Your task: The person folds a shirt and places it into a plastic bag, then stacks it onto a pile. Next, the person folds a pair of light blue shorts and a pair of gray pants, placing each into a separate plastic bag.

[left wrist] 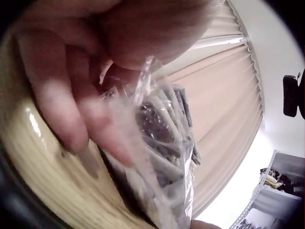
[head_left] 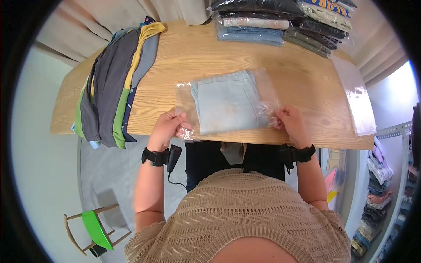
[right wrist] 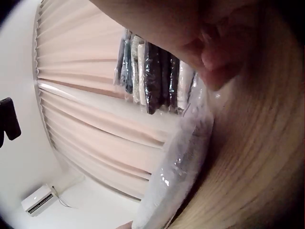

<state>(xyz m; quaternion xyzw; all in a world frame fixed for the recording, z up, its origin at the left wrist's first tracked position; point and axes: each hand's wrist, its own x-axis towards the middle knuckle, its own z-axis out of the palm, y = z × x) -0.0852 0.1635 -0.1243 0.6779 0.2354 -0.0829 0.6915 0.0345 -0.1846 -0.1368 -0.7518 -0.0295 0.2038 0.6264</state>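
A folded pair of light-blue denim pants (head_left: 228, 101) lies inside a clear plastic bag (head_left: 268, 87) by the near edge of the table. My left hand (head_left: 165, 127) pinches the bag's near left corner between thumb and fingers; in the left wrist view, the crinkled plastic (left wrist: 143, 90) rises beside the fingers (left wrist: 57, 105). At the opposite side, my right hand (head_left: 290, 123) pinches the bag's right edge. The right wrist view has the fingertips (right wrist: 220, 71) close over the wood, at the end of the shiny bag (right wrist: 178, 162).
Unbagged clothes (head_left: 109, 83) are heaped at the table's left, hanging over its edge. Stacks of bagged clothes (head_left: 252, 33) stand at the back right. Flat clear bags (head_left: 357, 101) lie along the right edge of the wooden table (head_left: 184, 57). A shelf of clothes (head_left: 377, 197) is at right.
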